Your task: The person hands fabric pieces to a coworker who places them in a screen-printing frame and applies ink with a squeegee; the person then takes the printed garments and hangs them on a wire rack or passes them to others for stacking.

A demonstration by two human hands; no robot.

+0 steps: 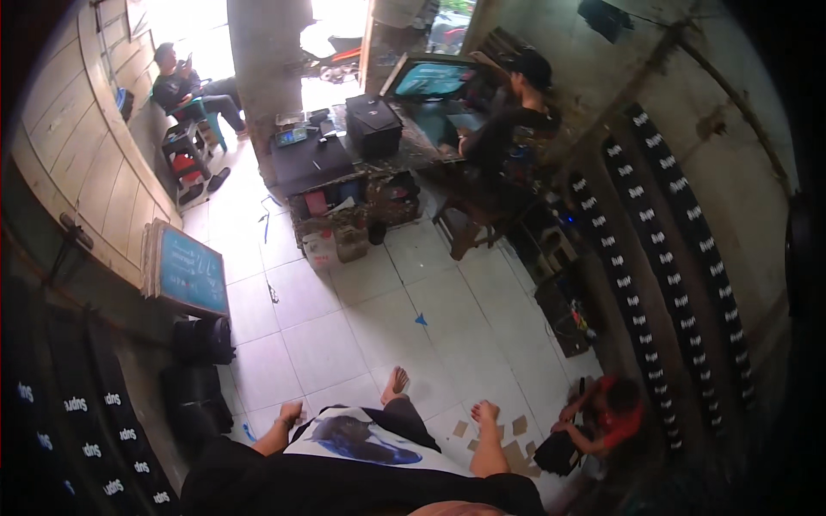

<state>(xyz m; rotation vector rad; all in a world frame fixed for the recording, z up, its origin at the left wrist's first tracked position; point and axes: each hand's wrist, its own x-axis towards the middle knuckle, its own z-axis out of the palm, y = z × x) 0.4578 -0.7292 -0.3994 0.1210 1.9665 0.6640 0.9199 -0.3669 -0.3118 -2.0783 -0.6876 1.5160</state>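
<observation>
The left hand is seen over the tiled floor, its fingers too small and bunched to tell whether they are curled; the right hand is loosely spread, with nothing seen in it. Just beside the right hand, the brown flat scraps are strewn on the tiles, toward the black bag handled by a crouching person in a red shirt. A slip could be caused if loose scraps were trodden on by the bare foot, and pieces could be scattered or creased if brushed by the bag. No common direction is shared by the scraps: they are laid flat at mixed angles, and no single long axis can be made out.
</observation>
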